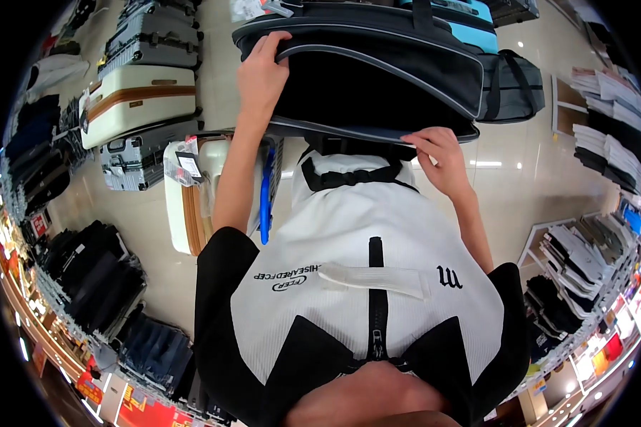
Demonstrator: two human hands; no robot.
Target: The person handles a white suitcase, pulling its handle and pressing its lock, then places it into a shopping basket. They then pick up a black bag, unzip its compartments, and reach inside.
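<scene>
A large black travel bag (399, 57) with grey piping lies in front of my body, its long opening parted and dark inside. At the opening's left end my left hand (263, 75) is closed on the bag's upper edge, fingers curled over it. My right hand (440, 158) pinches the near rim of the opening toward its right end, thumb and fingers together. The inside of the bag is too dark to make out.
Cream suitcases with brown straps (139, 107) and silver suitcases (146, 43) stand at the left. A grey bag (513, 85) and a turquoise suitcase (463, 21) sit beyond the black bag. Racks of folded clothes (612, 121) line both sides.
</scene>
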